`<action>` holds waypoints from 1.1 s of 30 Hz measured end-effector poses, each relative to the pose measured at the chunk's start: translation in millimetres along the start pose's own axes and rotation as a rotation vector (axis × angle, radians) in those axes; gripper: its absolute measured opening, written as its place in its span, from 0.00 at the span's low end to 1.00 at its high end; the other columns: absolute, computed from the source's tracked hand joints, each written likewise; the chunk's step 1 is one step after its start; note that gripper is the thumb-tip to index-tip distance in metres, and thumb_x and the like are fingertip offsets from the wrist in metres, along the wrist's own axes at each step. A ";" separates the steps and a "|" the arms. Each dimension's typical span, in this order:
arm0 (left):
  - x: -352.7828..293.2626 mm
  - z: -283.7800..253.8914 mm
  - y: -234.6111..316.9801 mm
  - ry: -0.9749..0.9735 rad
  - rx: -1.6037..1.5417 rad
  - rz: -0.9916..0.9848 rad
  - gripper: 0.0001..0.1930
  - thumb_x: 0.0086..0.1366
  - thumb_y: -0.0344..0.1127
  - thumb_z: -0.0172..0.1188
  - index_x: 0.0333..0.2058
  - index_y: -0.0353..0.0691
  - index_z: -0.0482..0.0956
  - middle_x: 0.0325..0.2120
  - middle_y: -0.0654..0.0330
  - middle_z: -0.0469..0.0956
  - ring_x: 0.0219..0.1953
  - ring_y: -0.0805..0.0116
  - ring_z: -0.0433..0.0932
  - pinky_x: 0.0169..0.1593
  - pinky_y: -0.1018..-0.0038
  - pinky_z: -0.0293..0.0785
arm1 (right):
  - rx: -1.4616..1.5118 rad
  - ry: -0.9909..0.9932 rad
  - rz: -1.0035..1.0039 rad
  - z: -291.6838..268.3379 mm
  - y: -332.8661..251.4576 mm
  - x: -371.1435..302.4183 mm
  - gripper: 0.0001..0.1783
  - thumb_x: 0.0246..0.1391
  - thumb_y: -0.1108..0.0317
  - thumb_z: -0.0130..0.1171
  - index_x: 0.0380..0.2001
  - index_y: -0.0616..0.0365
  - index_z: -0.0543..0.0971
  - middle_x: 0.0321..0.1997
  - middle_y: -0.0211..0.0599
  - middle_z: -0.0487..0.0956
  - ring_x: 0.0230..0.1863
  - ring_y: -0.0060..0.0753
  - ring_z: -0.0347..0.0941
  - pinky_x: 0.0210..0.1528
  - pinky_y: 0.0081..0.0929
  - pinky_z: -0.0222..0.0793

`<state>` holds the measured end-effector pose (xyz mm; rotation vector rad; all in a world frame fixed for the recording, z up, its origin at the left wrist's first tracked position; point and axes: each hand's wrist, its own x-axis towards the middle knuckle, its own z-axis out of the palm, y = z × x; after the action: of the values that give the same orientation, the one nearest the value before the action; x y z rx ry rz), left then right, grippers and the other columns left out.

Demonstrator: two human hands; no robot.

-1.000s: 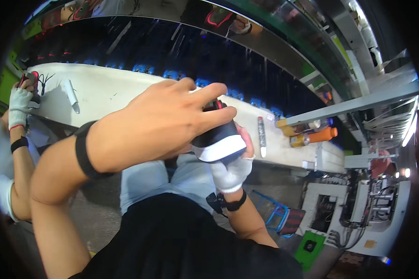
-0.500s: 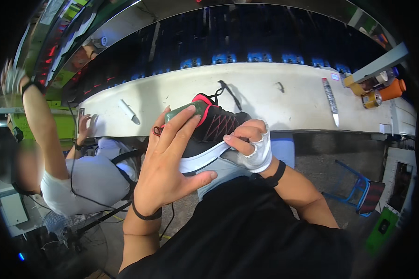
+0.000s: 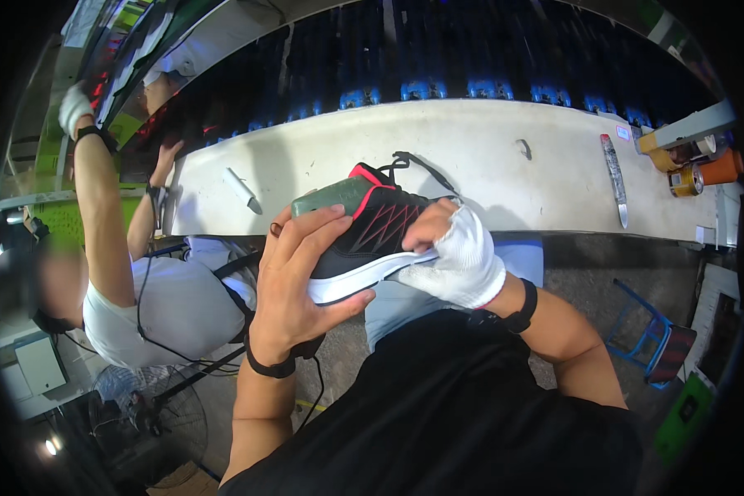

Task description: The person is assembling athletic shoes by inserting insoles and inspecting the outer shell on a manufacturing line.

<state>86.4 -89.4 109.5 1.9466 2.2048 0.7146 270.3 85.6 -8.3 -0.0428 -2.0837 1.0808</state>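
Observation:
A black sneaker (image 3: 370,236) with red crossed stitching, red collar trim and a white sole is held up at the table's near edge. A green shoe last (image 3: 332,198) fills its opening. My left hand (image 3: 299,264) is bare and wraps the heel end, fingers over the upper and thumb under the sole. My right hand (image 3: 453,258) wears a white glove with bare fingertips. It is closed round the toe end, fingers on the upper's side; the toe itself is mostly hidden behind it. The black lace (image 3: 426,169) trails over the tabletop.
On the white table (image 3: 339,149) lie a white pen-like tube (image 3: 241,190) and a knife (image 3: 614,180) with a wrapped handle. Cans (image 3: 686,179) and an orange cup (image 3: 722,168) stand at right. A dark roller conveyor runs behind. At left a co-worker (image 3: 169,310) reaches forward; a blue-framed stool (image 3: 657,339) is at right.
My right hand has turned and now shows more of the glove's back, its fingers drawn in at the toe. The sneaker tips slightly, showing more last. The co-worker's arms have moved.

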 end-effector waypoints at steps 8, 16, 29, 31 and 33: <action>-12.1 4.7 23.9 0.000 0.117 0.085 0.40 0.47 0.50 0.83 0.58 0.38 0.85 0.58 0.50 0.83 0.61 0.50 0.82 0.73 0.45 0.65 | -0.099 -0.331 0.368 -19.4 8.6 8.5 0.76 0.32 0.26 0.84 0.78 0.62 0.65 0.74 0.62 0.73 0.74 0.66 0.70 0.76 0.53 0.66; -0.5 8.4 43.7 0.083 0.081 0.067 0.46 0.41 0.39 0.86 0.62 0.35 0.80 0.60 0.48 0.81 0.64 0.42 0.79 0.74 0.41 0.69 | 0.378 -0.042 0.822 -16.2 12.1 -1.5 0.37 0.71 0.43 0.66 0.68 0.65 0.77 0.53 0.51 0.89 0.57 0.41 0.86 0.63 0.36 0.78; 46.0 99.9 -23.4 0.404 -0.746 -0.122 0.13 0.71 0.26 0.66 0.52 0.29 0.83 0.50 0.49 0.86 0.60 0.60 0.84 0.61 0.64 0.85 | 0.054 0.367 0.090 -69.9 -44.0 -49.5 0.72 0.34 0.30 0.89 0.75 0.59 0.65 0.71 0.52 0.71 0.70 0.51 0.73 0.73 0.47 0.71; 51.9 138.3 -63.8 0.398 -0.412 -0.143 0.16 0.67 0.32 0.72 0.53 0.36 0.85 0.54 0.47 0.86 0.61 0.50 0.84 0.65 0.58 0.81 | 0.137 0.426 0.142 -69.6 -38.5 -49.5 0.73 0.34 0.30 0.89 0.75 0.60 0.65 0.70 0.50 0.71 0.70 0.47 0.73 0.74 0.45 0.71; 55.5 167.0 -76.0 0.413 -0.267 -0.166 0.17 0.66 0.34 0.72 0.53 0.37 0.85 0.56 0.47 0.86 0.63 0.47 0.83 0.67 0.56 0.78 | 0.183 0.531 0.211 -70.1 -38.4 -55.7 0.73 0.36 0.30 0.88 0.75 0.63 0.64 0.71 0.49 0.71 0.71 0.44 0.72 0.75 0.44 0.70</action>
<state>72.6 3.9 -57.3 1.5761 2.2962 1.4043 366.3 89.0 8.3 -0.4207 -1.5225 1.2244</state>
